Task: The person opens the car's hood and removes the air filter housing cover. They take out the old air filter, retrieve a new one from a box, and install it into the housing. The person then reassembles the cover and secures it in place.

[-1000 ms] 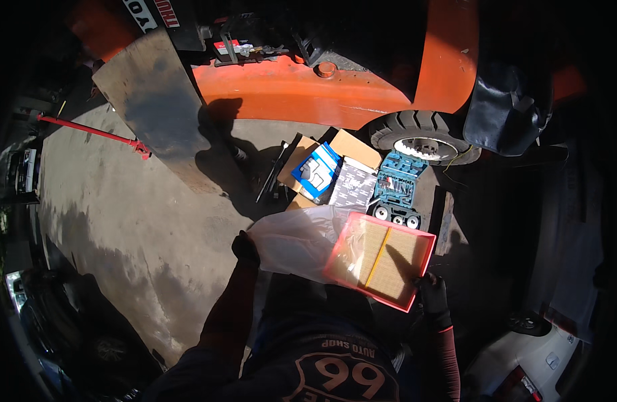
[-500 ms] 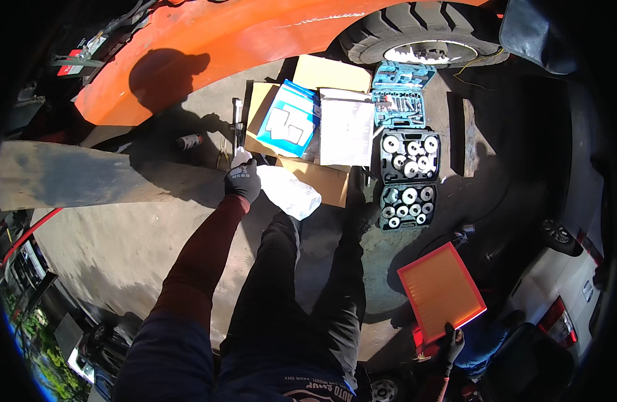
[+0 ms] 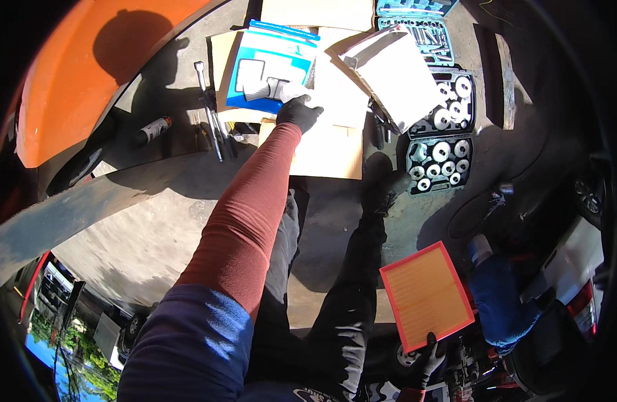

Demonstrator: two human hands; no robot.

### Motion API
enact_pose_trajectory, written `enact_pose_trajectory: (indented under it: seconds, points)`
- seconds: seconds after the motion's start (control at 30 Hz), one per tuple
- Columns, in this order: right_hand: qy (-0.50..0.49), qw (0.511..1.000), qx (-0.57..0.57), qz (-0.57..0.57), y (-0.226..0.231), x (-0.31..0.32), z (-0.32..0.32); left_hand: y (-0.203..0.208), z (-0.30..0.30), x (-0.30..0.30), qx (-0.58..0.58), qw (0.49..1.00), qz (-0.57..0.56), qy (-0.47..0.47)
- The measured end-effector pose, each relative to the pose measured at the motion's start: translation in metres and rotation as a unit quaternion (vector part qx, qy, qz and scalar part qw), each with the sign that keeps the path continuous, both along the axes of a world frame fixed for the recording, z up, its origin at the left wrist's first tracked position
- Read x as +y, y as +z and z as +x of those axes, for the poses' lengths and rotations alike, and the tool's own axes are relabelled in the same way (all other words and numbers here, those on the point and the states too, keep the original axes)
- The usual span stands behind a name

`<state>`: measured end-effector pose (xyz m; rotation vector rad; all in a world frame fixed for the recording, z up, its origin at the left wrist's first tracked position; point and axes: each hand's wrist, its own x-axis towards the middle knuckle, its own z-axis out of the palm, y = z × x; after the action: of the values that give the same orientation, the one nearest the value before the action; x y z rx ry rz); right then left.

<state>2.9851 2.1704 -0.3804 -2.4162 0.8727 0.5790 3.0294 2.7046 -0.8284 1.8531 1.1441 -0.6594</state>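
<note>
My left hand (image 3: 299, 114), in a dark glove, reaches over the open cardboard (image 3: 327, 161). Its fingers are closed on a crumpled, see-through white plastic bag (image 3: 295, 91), most of which is lost in the glare. Beside it lies a blue and white printed package (image 3: 276, 60). Lower right, my gloved right hand (image 3: 427, 360) grips a panel air filter (image 3: 429, 295) with orange pleats and a red frame by its near edge. A flat white box (image 3: 399, 77) rests tilted, partly over a tool case.
At right an open case of round metal cups (image 3: 441, 164) lies below a blue socket set (image 3: 425, 40). Long wrenches (image 3: 211, 114) and a spray can (image 3: 154, 129) lie left on the ground. A long plank (image 3: 87, 208) and an orange panel (image 3: 94, 67) stand further left.
My left hand has moved right and forward with the bag, over the cardboard. The flat white box has shifted right and tilted. My right hand still holds the air filter, slightly further left in view.
</note>
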Motion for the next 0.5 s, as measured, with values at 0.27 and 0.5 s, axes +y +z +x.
enact_pose_trajectory:
  seconds: [0.27, 0.5]
  points:
    - [0.209, 0.958, -0.127, 0.148, 0.013, 0.019, 0.063, 0.256, -0.126, 0.04, -0.316, 0.902, 0.008, 0.295]
    - [0.548, 0.788, -0.209, 0.187, 0.048, 0.062, 0.13, 0.414, -0.375, -0.16, -0.189, 0.868, 0.11, 0.445]
